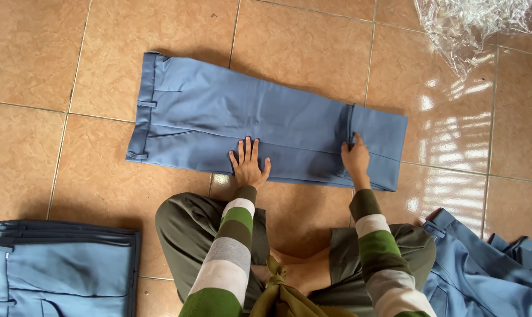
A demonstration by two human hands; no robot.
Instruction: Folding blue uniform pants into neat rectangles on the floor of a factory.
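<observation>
Head view: blue trousers [219, 126] lie flat on the tile floor [37, 170], spanning the centre of the frame, waistband at the left, leg ends at the right. The leg end is folded back over itself at centre right, with the fold edge running just above the right hand. Left hand [248, 163] is pressed flat on the trousers near their lower edge, centre frame, fingers spread wide, holding nothing. Right hand [356, 159] sits at the fold, centre right, fingers curled down on the cloth; whether it pinches the fabric or only presses, cannot tell. Both arms wear green, white and grey striped sleeves. Folded stack [61, 270] of same blue trousers in lower left corner. Loose blue pile [489, 270] in lower right. Crumpled clear plastic [471, 23] in upper right corner.
</observation>
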